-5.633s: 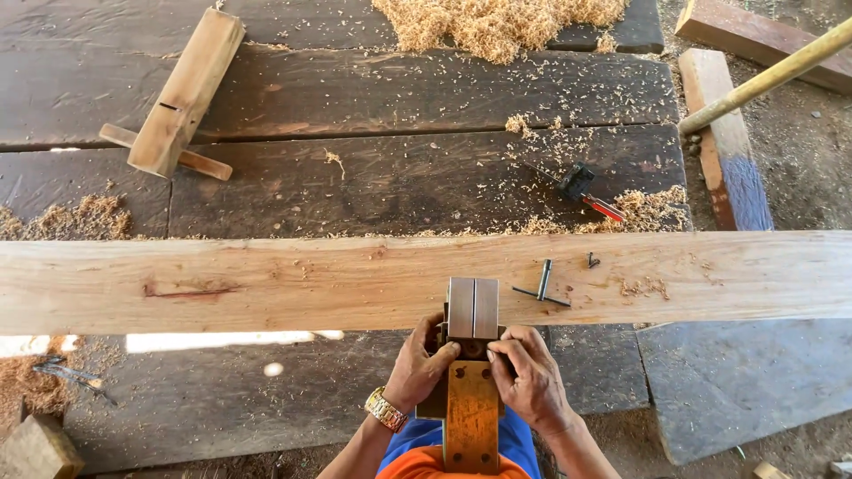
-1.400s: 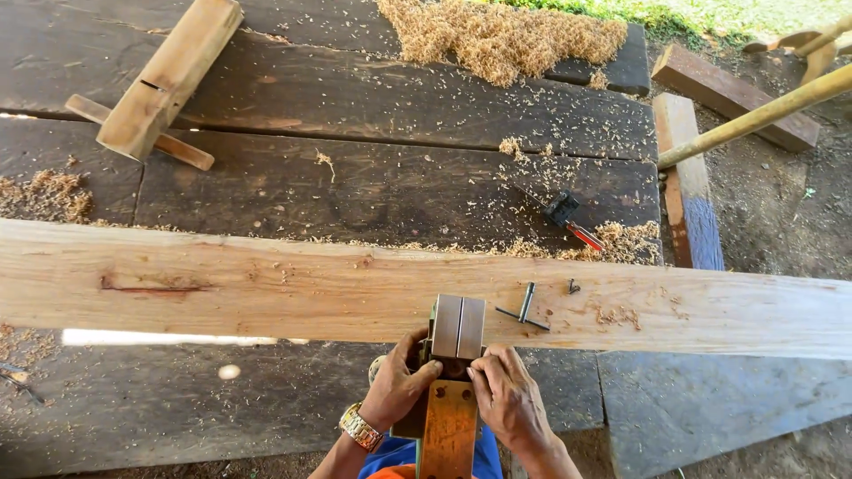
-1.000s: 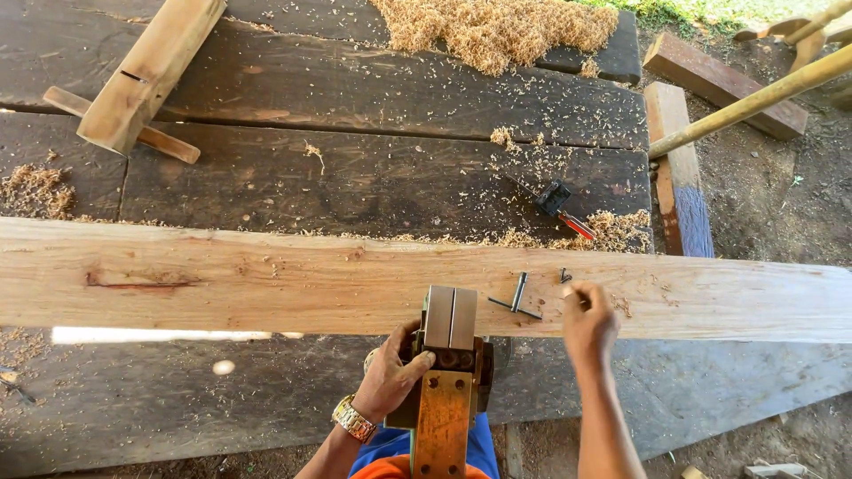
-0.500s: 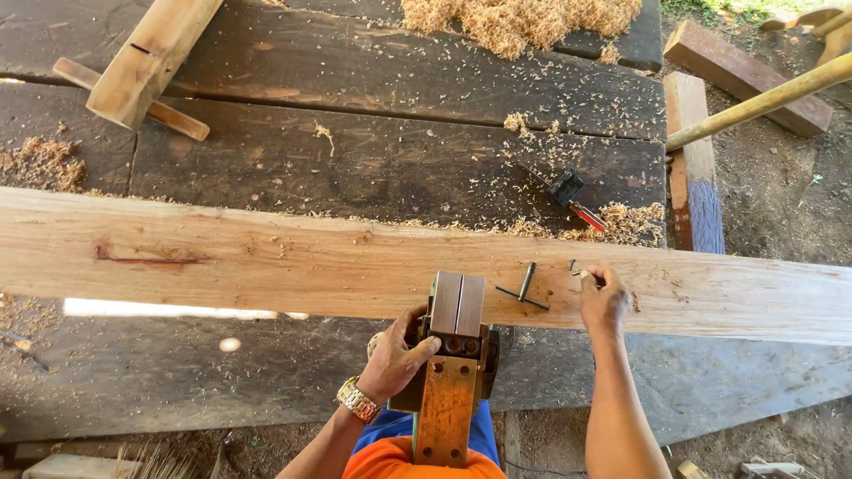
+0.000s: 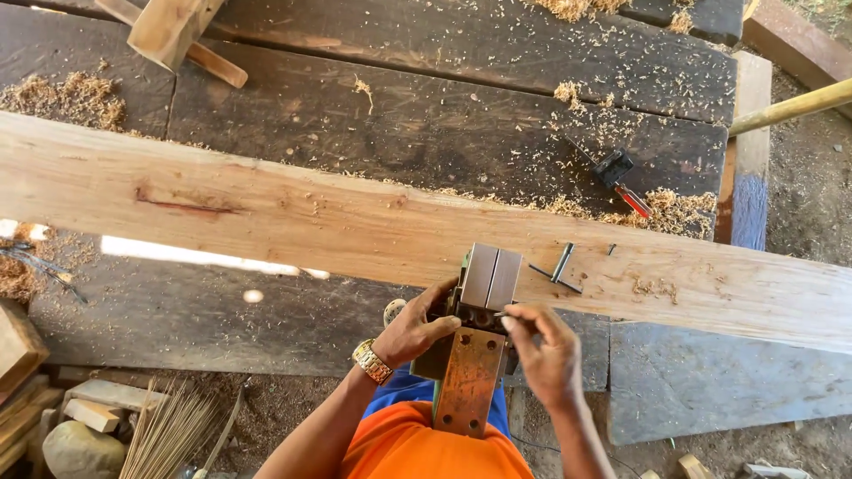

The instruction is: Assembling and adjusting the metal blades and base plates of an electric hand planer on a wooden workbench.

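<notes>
An upturned electric planer (image 5: 490, 277) rests with its grey sole plates against the near edge of a long pale plank (image 5: 266, 222). A rusty orange plate (image 5: 468, 377) runs from it toward my body. My left hand (image 5: 417, 328), with a gold watch on the wrist, grips the planer's left side. My right hand (image 5: 546, 355) is at its right side, with pinched fingertips touching the cutter area. Whether they hold a small part is hidden. A T-shaped wrench (image 5: 559, 266) and a small screw (image 5: 611, 250) lie on the plank just right of the planer.
Dark planks (image 5: 399, 115) strewn with shavings lie beyond the pale plank. On them are a red-and-black tool (image 5: 621, 177) and a wooden mallet (image 5: 173, 31). A yellow pole (image 5: 790, 106) enters at right. Wood blocks (image 5: 89, 412) and a straw bundle (image 5: 169, 435) sit at lower left.
My right hand reached out onto the plank beside the T-shaped wrench, then came back to the planer's cutter area. My left hand stayed on the planer.
</notes>
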